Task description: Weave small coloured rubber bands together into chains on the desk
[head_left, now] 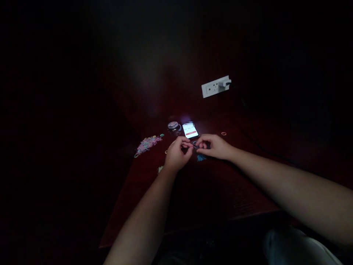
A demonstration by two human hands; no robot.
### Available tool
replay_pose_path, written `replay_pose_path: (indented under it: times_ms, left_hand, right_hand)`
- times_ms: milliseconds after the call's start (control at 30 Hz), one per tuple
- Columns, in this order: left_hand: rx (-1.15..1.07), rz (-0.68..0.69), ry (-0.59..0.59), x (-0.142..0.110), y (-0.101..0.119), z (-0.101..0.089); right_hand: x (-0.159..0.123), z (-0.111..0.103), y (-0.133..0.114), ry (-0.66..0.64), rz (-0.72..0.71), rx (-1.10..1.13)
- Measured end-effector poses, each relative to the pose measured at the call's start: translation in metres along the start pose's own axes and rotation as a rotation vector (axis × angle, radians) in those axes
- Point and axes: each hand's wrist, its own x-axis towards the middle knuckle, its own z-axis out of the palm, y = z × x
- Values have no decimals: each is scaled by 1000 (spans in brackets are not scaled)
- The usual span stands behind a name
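With left hand (178,153), reaches over dark red, smooth-topped bench (204,187); with right hand (213,146), reaches in from the opposite side, ending just beside the left. At the left hand: curls fingers inward, half closed, with thumb and index fingertips brought near each other. At the right hand: bends fingers loosely, partly open, with thumb below the index finger and a narrow gap between. Between the fingertips of both hands, shows thin, pale bluish loop (194,142); cannot tell whether grasped by either hand or lying on the bench beneath, owing to small size and low light.

On the near side of the right hand, shows small heap of thin blue bands (201,158). To the left of the left hand, well apart, shows spread heap of thin pink bands (149,144), mixed with green and yellow loops. Beside the left wrist, shows small pale yellow item (160,169), partly covered by the forearm. Beyond the right hand, shows single orange-toned ring (223,133).

Just beyond both hands, shows black-edged phone with lit white screen (190,131), placed beside round, clear, lidded jar (174,129). Farther back, shows white rectangular socket panel (212,88) with plug inserted
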Motion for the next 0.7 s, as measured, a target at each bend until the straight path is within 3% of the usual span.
replay_pose_path:
  times_ms: [433,700]
  left_hand:
    - [128,112,-37,0,2,-1]
    - [165,86,-57,1,0,-1]
  right_hand:
    - [1,-2,-7,39,-5,-41]
    - [1,-2,-7,12,-14,-45]
